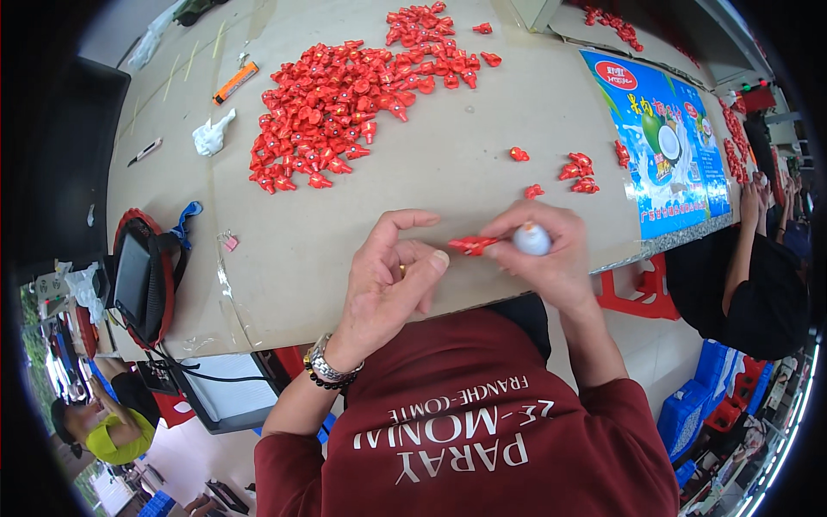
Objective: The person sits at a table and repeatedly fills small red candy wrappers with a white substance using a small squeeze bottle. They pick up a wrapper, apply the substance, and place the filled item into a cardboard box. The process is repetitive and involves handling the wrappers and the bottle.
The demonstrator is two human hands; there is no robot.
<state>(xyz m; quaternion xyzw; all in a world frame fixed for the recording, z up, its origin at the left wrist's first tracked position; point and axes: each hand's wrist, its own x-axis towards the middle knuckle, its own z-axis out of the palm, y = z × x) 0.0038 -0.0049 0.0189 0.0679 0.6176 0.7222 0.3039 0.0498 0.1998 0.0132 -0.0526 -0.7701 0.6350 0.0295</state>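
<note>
My right hand (551,254) is closed round a pale, rounded tool (531,239) with an orange tip. A small red plastic piece (469,246) sticks out from its fingertips toward the left. My left hand (392,280) is just left of that piece, thumb and index finger apart, the other fingers curled. A small golden spot shows between its fingers; I cannot make out what it is. Beyond the hands lies a large pile of similar red pieces (319,108). Several loose ones (579,166) rest beyond my right hand.
On the table (448,164) lie an orange box (235,83), crumpled white tissue (213,133), a cutter knife (145,152) and a pink clip (229,242). A black case (142,276) stands at the left edge. A blue poster (663,142) covers the right side. Other people sit at both sides.
</note>
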